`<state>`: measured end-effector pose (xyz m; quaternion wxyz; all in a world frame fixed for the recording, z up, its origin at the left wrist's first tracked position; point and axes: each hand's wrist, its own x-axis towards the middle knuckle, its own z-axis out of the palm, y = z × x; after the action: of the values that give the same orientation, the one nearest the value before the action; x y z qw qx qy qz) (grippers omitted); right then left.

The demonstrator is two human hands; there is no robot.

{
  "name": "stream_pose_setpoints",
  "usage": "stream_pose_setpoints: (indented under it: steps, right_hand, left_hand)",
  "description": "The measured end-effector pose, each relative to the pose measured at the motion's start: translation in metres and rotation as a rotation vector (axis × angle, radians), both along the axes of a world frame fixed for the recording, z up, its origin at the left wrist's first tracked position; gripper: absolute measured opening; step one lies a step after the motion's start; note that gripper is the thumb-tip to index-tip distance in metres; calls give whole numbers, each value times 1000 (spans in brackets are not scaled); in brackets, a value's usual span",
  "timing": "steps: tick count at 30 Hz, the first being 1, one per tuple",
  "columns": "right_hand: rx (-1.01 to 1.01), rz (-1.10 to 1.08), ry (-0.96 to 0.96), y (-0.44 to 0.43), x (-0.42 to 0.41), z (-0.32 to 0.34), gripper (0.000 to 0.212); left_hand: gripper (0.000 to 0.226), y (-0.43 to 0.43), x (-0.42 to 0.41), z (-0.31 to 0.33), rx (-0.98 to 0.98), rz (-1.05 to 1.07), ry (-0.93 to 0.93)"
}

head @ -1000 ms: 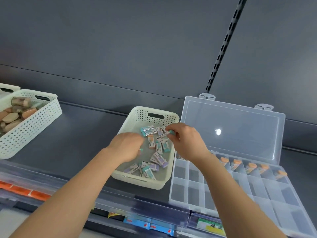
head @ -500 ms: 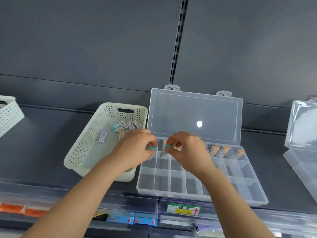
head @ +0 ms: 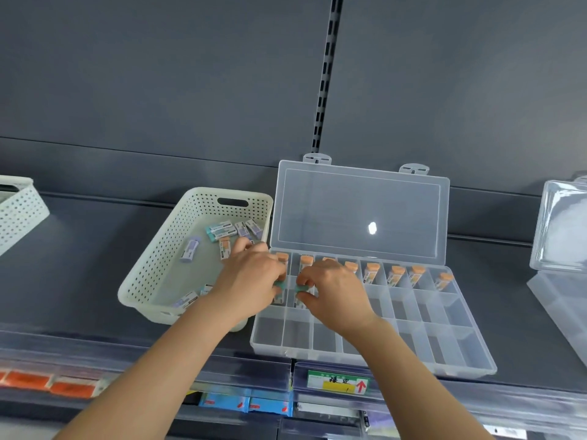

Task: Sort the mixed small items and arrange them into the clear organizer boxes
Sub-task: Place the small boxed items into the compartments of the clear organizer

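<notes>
A clear organizer box (head: pixel 444 341) lies open on the dark shelf, its lid (head: pixel 359 211) leaning against the back wall. Its back row holds several orange-tipped erasers (head: pixel 371 271). My left hand (head: pixel 251 281) pinches a teal-tipped eraser (head: pixel 280 286) over the middle row's leftmost compartment. My right hand (head: pixel 333 290) pinches another teal-tipped eraser (head: pixel 301 289) over the neighbouring compartment. To the left stands a cream perforated basket (head: pixel 152 271) with several sleeved erasers (head: pixel 222 230) left inside.
A second white basket (head: pixel 19 208) pokes in at the left edge. Another clear box (head: pixel 559 230) stands at the right edge. Price-label rails (head: pixel 336 381) run along the shelf's front edge, with orange tags (head: pixel 47 384) at the left.
Both hands carried teal-tipped erasers from the basket rightwards, then lowered them into the organizer's middle row. The view shifted right.
</notes>
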<state>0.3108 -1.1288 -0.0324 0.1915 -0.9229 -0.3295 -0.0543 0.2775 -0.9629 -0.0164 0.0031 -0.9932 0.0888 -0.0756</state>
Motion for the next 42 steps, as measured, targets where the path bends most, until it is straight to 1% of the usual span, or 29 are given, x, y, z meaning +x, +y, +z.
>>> stream_pose_setpoints:
  steps: [7,12,15,17,20,22,25,27,29,30,32,34,36,39,42]
  right_hand:
    - [-12,5,21,0,1,1,21]
    - [-47,9,51,1,3,5,27]
    - [-18,27,73,3,5,12,31]
    - [2,41,71,8,6,17,29]
    - [22,70,51,23,10,27,22]
    - [28,101,30,38,12,33,20]
    - [-1,156,1,65,17,41,20]
    - [-74,207,-7,84,20,43,21]
    - [-223,251,-33,103,25,42,24]
    - [-318,260,-51,111,28,40,25]
    - [-496,260,-81,125,32,34,29]
    - [-611,254,-97,136,35,27,31]
    - [-649,242,-112,145,39,23,27]
    - [-657,220,-89,153,46,21,24]
    - [-685,211,-35,160,51,20,26]
  left_hand:
    - [16,3,-1,-4,-16,-27,-12]
    - [22,6,-2,-3,-41,-52,-9]
    - [27,13,-4,5,-161,-63,-13]
    - [26,23,-5,12,-263,-45,-37]
    - [19,46,-6,21,-344,56,-76]
    - [21,66,-7,23,-322,173,-29]
    - [21,89,-7,19,-233,299,180]
    - [18,95,-9,13,-209,320,363]
    - [20,96,-10,7,-197,320,514]
    - [23,95,-9,5,-199,323,555]
    - [34,96,-7,2,-218,335,585]
    - [47,99,-6,0,-263,345,592]
    - [55,104,-7,-1,-293,339,610]
    - [61,110,-9,-5,-266,302,636]
    - [56,115,-7,-12,-331,311,607]
